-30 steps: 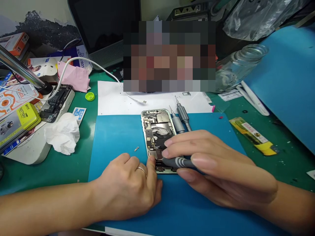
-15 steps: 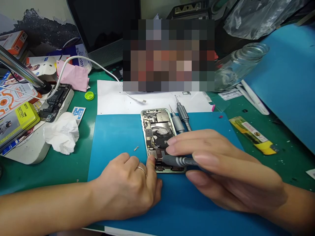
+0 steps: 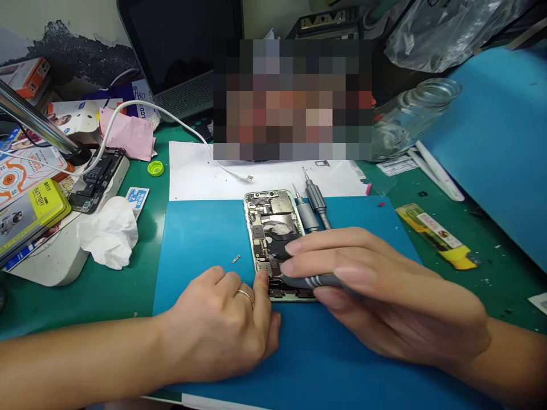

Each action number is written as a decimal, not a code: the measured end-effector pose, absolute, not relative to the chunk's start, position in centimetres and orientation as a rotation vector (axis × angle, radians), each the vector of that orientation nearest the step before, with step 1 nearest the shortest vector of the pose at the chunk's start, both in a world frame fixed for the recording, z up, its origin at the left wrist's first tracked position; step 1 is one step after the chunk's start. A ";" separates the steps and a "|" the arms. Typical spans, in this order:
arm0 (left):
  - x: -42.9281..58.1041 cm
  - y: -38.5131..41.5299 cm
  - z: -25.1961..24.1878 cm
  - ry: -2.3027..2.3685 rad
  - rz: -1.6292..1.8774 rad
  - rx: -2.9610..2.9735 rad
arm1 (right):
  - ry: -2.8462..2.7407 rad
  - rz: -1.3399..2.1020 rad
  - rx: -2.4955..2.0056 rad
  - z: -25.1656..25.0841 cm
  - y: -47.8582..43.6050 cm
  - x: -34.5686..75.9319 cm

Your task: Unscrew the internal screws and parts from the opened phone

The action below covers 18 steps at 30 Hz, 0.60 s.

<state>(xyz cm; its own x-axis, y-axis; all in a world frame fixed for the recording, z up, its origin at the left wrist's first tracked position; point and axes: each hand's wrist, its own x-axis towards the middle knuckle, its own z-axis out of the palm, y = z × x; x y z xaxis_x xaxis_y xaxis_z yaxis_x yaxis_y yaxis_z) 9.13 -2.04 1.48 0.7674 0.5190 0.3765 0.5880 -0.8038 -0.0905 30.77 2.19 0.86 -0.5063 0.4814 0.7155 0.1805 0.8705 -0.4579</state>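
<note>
An opened phone (image 3: 280,228) lies on the blue mat, its circuit board and inner parts bare. My left hand (image 3: 226,322), fingers curled and a ring on one, presses its forefinger on the phone's lower left edge and steadies it. Over the lower right of the phone, my right hand (image 3: 388,285) grips a dark grey screwdriver (image 3: 310,281) between thumb and fingers. The screwdriver's tip is hidden. A tiny metal piece (image 3: 236,258) rests on the mat left of the phone. Two more precision screwdrivers (image 3: 315,196) lie beyond the phone's upper right side.
White paper (image 3: 192,171) with a cable end (image 3: 249,177) lies behind the mat (image 3: 192,233). At left are a crumpled tissue (image 3: 109,232), another opened phone (image 3: 98,179) and a yellow battery box (image 3: 34,213). A glass jar (image 3: 410,119) and a yellow packet (image 3: 438,236) are at right.
My right hand has shifted slightly left with the screwdriver, whose handle now sits at a changed angle. My left hand stays on the phone. The view has moved slightly.
</note>
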 end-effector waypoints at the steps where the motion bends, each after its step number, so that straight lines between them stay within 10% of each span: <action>1: 9.1 -2.1 1.4 -0.875 -0.499 -2.756 | -2.115 0.383 -0.454 0.8 2.3 30.8; 18: 9.2 -2.0 1.4 -0.870 -0.498 -2.762 | -2.122 0.297 -0.410 0.6 2.3 30.7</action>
<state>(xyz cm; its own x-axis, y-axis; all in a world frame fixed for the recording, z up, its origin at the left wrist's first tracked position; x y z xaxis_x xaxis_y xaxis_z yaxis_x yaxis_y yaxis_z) 9.16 -1.95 1.41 0.7694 0.5169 0.3752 0.5853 -0.8057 -0.0903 30.68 2.30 0.58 -0.5178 0.3989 0.7568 0.1760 0.9154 -0.3621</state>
